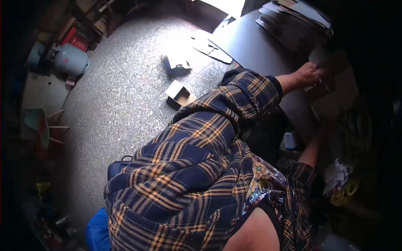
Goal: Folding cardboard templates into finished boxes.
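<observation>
My left hand [307, 74] reaches across to the right over a grey table [270, 54], its fingers closed at the edge of some brown cardboard [341, 90]. What exactly is in those fingers is too dark to make out. Nearer to me, my right hand [328, 126] is in deep shadow by the lower side of the same cardboard, and its fingers do not show clearly. Beyond my left hand stands a tall stack of flat cardboard sheets [293, 25] on the table.
Two small open boxes, one a white box [178, 62] and one a brown-lined box [183, 95], lie on the speckled floor [117, 92]. Flat cut-out card [213, 52] is beside the table. A gas cylinder [71, 58] and a small chair [39, 125] stand at the left.
</observation>
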`<state>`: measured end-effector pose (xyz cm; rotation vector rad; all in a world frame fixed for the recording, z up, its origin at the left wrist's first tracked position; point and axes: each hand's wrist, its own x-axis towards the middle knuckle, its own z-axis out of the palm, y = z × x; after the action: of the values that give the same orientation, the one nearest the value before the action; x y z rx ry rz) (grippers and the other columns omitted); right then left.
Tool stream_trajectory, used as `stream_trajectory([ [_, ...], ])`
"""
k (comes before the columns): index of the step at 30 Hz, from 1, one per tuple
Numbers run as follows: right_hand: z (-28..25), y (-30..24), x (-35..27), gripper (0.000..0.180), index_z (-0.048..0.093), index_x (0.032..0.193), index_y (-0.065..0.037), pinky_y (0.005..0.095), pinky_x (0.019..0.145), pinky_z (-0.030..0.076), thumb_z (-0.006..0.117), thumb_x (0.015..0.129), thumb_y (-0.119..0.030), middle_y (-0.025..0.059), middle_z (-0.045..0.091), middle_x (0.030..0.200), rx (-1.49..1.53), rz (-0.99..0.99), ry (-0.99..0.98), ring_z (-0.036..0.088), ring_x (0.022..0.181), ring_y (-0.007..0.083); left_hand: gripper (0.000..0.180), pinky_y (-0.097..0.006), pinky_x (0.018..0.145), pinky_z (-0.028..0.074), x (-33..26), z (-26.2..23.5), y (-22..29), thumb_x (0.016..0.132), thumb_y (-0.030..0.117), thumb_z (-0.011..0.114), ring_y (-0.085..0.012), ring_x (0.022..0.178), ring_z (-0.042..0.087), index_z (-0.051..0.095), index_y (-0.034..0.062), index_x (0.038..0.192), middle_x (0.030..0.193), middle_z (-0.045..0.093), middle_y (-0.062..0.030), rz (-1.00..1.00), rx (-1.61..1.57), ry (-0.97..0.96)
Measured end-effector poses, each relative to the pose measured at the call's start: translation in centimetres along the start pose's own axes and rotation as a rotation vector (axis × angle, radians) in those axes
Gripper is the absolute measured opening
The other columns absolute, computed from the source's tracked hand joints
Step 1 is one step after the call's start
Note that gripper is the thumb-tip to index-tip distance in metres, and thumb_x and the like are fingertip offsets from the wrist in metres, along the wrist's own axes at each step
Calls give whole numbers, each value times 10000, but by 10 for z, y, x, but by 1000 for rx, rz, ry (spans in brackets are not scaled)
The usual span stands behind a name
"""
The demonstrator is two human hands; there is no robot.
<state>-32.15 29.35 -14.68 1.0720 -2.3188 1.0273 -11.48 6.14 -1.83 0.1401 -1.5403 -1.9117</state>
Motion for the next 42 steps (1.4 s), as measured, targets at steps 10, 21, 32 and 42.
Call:
stream_trajectory([
  [10, 9, -8, 16, 489, 467, 1259, -9, 404, 1003, 317, 445, 900, -340, 171, 423, 1328, 98, 54, 5, 428, 1182, 270, 346, -259, 535, 429, 11, -8, 19, 923, 307, 481, -82, 571, 518, 651, 31, 798, 604, 573, -10, 127, -231, 175],
  [21, 8, -26, 12, 516, 441, 1281, -15, 405, 1013, 302, 416, 903, -366, 166, 401, 1344, 457, 326, 155, 408, 1200, 269, 484, -272, 594, 412, -10, 6, 43, 946, 430, 396, -85, 683, 494, 611, 9, 839, 714, 561, -1, -15, -62, 113],
  [32, 1, -48, 8, 543, 414, 1304, -21, 405, 1024, 287, 388, 906, -391, 162, 379, 1360, 771, 507, 200, 388, 1217, 268, 499, -318, 617, 444, 7, -10, 16, 934, 435, 413, -133, 659, 541, 608, -22, 893, 729, 601, -75, -16, -35, 267],
  [42, -44, -84, -5, 607, 327, 1353, -26, 401, 1041, 263, 313, 907, -438, 143, 361, 1367, 844, 577, 71, 361, 1242, 272, 499, -293, 699, 461, 6, -7, 17, 943, 428, 393, -117, 766, 557, 619, -17, 939, 813, 619, -63, -111, -63, 253],
])
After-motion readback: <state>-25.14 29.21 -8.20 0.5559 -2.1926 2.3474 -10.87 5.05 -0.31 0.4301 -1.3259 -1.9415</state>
